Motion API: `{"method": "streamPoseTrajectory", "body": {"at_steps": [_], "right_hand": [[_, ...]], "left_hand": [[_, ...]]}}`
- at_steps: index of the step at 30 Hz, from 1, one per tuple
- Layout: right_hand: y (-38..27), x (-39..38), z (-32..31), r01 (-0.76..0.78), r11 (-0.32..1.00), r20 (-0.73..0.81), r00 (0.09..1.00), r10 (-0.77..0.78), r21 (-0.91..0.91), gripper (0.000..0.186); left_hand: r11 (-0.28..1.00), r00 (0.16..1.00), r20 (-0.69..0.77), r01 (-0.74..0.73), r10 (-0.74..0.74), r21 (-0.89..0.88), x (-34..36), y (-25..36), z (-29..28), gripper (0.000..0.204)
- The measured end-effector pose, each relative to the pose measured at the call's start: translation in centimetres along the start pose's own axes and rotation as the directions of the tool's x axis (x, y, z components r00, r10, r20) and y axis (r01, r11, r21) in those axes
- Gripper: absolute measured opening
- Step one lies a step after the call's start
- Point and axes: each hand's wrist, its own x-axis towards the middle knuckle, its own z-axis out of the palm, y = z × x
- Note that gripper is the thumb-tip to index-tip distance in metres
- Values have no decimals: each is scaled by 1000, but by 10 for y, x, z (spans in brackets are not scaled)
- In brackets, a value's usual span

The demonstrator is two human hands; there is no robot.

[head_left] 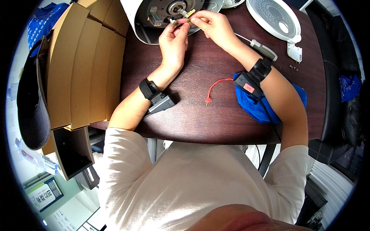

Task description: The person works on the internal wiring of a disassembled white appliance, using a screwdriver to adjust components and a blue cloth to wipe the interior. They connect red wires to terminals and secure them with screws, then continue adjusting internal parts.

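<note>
at the near edge, part of the person's head point(231, 219) and the cream shirt point(185, 173) come before the dark brown tabletop point(185, 119). on its far side, the left hand point(175, 42) and right hand point(216, 29) meet at the mouth of a white round housing point(139, 17). both grips are closed at the fingertips on small parts point(189, 20); which fingers hold which is too small to tell. a pale connector point(174, 22) sits at the left fingertips, and a yellow piece point(191, 13) is just beyond the right ones. right of the right hand lie a grey-handled screwdriver point(264, 50), a round white cover point(275, 19) farther off, and tiny screws point(293, 67). a blue cloth point(248, 106) lies under the right forearm, near a frayed red wire point(216, 82). cardboard boxes point(84, 65) stand left.
</note>
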Motion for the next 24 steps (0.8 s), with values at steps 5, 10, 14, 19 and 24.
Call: {"method": "streamPoseTrajectory", "body": {"at_steps": [5,10,14,19,24], "right_hand": [[1,-1,0,5,1000,-13,1000,-5,-1,19],[-3,-1,-1,8,1000,-9,1000,-8,-15,18],[-5,0,-3,11,1000,16,1000,-10,-22,17],[-5,0,-4,29,999,22,999,-29,-44,17],[-17,0,-16,65,962,59,997,-51,-267,19]], "left_hand": [[1000,1000,15,13,-13,-6,0,1,1,17],[999,999,6,35,-35,-5,0,3,0,17],[999,999,4,38,-38,-17,0,4,0,16],[999,999,-5,46,-46,-24,1,3,1,17],[998,999,-3,48,-48,-35,2,2,0,16]]}}
